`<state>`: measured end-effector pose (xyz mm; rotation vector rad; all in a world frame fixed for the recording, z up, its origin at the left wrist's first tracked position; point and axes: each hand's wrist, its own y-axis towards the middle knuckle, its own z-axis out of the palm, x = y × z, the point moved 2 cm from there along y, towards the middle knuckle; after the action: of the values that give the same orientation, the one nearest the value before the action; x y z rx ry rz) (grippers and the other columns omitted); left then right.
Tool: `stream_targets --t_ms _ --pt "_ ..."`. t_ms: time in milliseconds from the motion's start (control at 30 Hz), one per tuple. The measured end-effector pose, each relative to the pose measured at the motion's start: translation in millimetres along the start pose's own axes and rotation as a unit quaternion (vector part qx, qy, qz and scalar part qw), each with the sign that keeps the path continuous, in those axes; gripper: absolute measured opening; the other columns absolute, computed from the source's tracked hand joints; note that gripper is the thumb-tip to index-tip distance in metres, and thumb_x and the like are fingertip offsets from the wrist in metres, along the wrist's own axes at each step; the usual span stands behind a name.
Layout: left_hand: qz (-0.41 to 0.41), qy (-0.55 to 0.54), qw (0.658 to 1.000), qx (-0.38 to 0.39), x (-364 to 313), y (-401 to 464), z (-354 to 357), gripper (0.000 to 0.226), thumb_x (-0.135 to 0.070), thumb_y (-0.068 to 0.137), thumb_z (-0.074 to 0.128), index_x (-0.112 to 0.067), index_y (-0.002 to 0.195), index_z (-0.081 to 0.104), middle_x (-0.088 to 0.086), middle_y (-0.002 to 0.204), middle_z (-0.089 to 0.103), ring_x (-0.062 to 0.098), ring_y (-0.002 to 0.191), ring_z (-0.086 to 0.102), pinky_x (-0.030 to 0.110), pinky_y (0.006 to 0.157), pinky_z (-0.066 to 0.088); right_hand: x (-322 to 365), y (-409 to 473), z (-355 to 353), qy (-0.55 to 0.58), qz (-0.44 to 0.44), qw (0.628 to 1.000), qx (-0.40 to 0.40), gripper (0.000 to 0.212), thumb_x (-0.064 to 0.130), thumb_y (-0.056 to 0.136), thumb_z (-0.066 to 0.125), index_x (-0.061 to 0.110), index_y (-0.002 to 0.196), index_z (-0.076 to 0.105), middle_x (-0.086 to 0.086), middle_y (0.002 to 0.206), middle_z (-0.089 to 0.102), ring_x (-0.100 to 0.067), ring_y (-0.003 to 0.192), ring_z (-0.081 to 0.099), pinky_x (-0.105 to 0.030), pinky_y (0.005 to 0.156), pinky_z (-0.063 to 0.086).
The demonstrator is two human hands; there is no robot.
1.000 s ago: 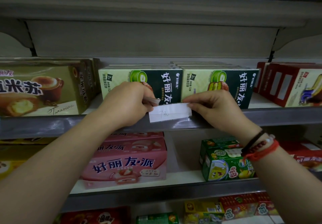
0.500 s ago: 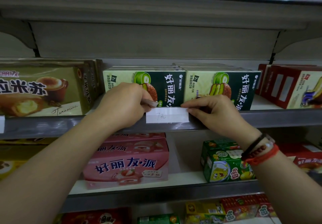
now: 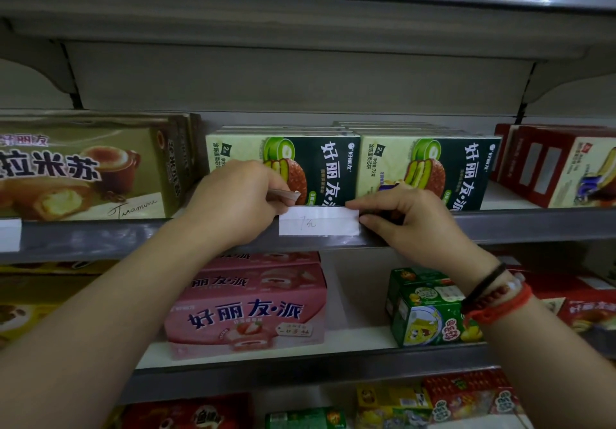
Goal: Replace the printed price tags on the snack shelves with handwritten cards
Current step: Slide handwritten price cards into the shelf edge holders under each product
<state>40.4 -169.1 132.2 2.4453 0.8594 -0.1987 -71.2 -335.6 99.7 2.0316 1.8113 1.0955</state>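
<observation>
A white handwritten card (image 3: 318,222) sits level in the grey price rail (image 3: 500,227) of the middle shelf, below the green snack boxes (image 3: 320,165). My right hand (image 3: 410,225) pinches the card's right end with thumb and forefinger. My left hand (image 3: 233,202) rests against the card's left end, fingers curled around a small grey strip (image 3: 285,195) that sticks out to the right. I cannot tell what the strip is.
Another white card (image 3: 10,233) sits in the rail at the far left, under brown tiramisu boxes (image 3: 90,168). Red boxes (image 3: 560,168) stand at the right. On the shelf below are pink boxes (image 3: 246,308) and green cartons (image 3: 430,308).
The card has gone from tilted above the rail to flat and level in it. Both hands have stayed at its ends and shifted slightly down.
</observation>
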Motion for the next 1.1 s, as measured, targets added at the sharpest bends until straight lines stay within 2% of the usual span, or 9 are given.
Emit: stream_targets --t_ms 167,400,600,733,833,867,967,1000,1100 --pt "0.002 0.005 1.0 0.009 0.6 -2.5 -0.5 0.016 -0.026 0.082 0.061 -0.029 0.094 0.072 -0.004 0.103 0.073 0.017 0.099 0.062 0.032 0.088 0.049 -0.4 -0.8 1.0 0.01 -0.014 1.0 -0.001 0.026 0.008 0.077 0.064 0.022 0.098 0.07 0.017 0.085 0.061 0.03 0.077 0.044 0.006 0.073 0.032" --pt "0.011 0.014 1.0 0.012 1.0 -3.4 -1.0 0.018 -0.024 0.083 0.06 -0.028 0.096 0.072 -0.004 0.105 0.072 0.017 0.1 0.062 0.028 0.087 0.047 -0.9 -0.4 2.5 0.005 -0.01 1.0 -0.005 0.025 0.009 0.077 0.064 0.022 0.098 0.07 0.016 0.087 0.061 0.03 0.078 0.044 0.007 0.073 0.031" --pt "0.014 0.012 1.0 0.016 1.5 -1.8 0.1 0.017 -0.023 0.082 0.063 -0.027 0.095 0.072 -0.006 0.106 0.072 0.016 0.101 0.061 0.023 0.085 0.043 -1.9 1.2 6.5 0.003 0.014 0.999 -0.032 0.019 0.016 0.079 0.063 0.024 0.094 0.071 0.011 0.091 0.069 0.011 0.081 0.049 0.004 0.075 0.032" --pt "0.016 0.013 1.0 0.019 2.1 -1.2 1.0 0.017 -0.025 0.082 0.062 -0.028 0.096 0.072 -0.006 0.106 0.072 0.015 0.1 0.061 0.02 0.081 0.039 -1.5 0.8 7.6 0.001 0.012 0.999 -0.044 0.018 0.015 0.078 0.064 0.024 0.091 0.072 0.016 0.086 0.064 0.01 0.086 0.047 0.003 0.075 0.033" --pt "0.02 0.01 1.0 0.015 2.7 -1.4 1.1 0.017 -0.026 0.082 0.062 -0.028 0.095 0.072 -0.006 0.106 0.072 0.015 0.099 0.061 0.019 0.08 0.038 -1.2 0.4 7.9 0.007 0.015 0.999 -0.046 0.017 0.015 0.077 0.065 0.024 0.09 0.072 0.018 0.084 0.062 0.004 0.084 0.053 -0.008 0.079 0.038" --pt "0.019 0.008 1.0 0.014 2.9 -1.3 1.0 0.016 -0.026 0.082 0.062 -0.028 0.095 0.072 -0.006 0.106 0.072 0.014 0.099 0.06 0.019 0.08 0.038 -1.4 0.5 8.1 0.01 0.017 0.999 -0.047 0.017 0.015 0.077 0.065 0.024 0.09 0.072 0.018 0.084 0.062 0.005 0.083 0.054 -0.011 0.08 0.038" --pt "0.019 0.007 1.0 0.018 3.9 -0.7 1.3 0.016 -0.026 0.082 0.062 -0.029 0.094 0.072 -0.006 0.105 0.072 0.014 0.099 0.061 0.02 0.082 0.039 -1.2 0.7 7.8 0.02 0.015 0.998 -0.05 0.017 0.013 0.076 0.066 0.023 0.089 0.072 0.019 0.083 0.062 0.017 0.077 0.052 -0.001 0.077 0.036" --pt "0.02 0.006 1.0 0.019 4.2 -0.4 1.4 0.016 -0.026 0.082 0.062 -0.029 0.094 0.072 -0.006 0.105 0.072 0.014 0.099 0.061 0.021 0.083 0.04 -1.0 0.5 7.6 0.02 0.015 0.998 -0.05 0.017 0.013 0.076 0.066 0.023 0.089 0.072 0.019 0.083 0.062 0.014 0.079 0.053 -0.002 0.079 0.036" --pt "0.021 0.004 1.0 0.022 3.7 0.3 1.9 0.016 -0.025 0.081 0.063 -0.029 0.094 0.072 -0.006 0.104 0.072 0.014 0.099 0.061 0.021 0.084 0.041 0.2 -0.9 7.1 0.016 0.018 0.998 -0.052 0.017 0.014 0.076 0.066 0.023 0.089 0.072 0.017 0.083 0.062 -0.007 0.087 0.057 -0.021 0.086 0.042"
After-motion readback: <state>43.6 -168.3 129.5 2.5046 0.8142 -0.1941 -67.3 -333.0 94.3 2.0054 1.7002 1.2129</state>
